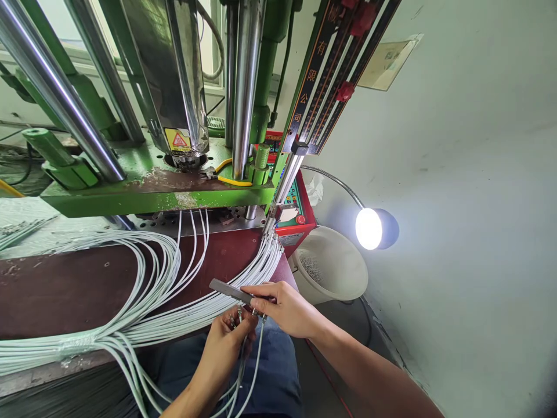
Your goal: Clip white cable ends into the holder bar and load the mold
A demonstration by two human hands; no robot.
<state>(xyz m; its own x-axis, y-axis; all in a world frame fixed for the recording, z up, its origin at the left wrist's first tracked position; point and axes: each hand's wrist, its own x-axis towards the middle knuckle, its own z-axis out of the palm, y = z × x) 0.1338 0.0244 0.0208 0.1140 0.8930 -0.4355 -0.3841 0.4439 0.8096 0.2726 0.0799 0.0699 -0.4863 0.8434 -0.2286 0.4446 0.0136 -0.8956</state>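
My right hand (285, 306) is closed around a flat grey metal bar (230, 291) that points to the left. Just below it, my left hand (229, 337) pinches the ends of a few white cables (256, 363) with small metal connectors (239, 313) at their tips. Both hands are close together above my lap, by the table's front edge. Whether the bar touches the connectors I cannot tell. Behind the hands, a bundle of white cables (191, 312) sweeps across the table, with its metal ends (274, 241) gathered at the right.
A green press (165, 200) stands behind the table (82, 290); several cables run under its plate. Yellow-handled pliers (235, 182) lie on the plate. At the right are a red control box (307, 212), a lit lamp (368, 229), a white bucket (352, 273) and the wall.
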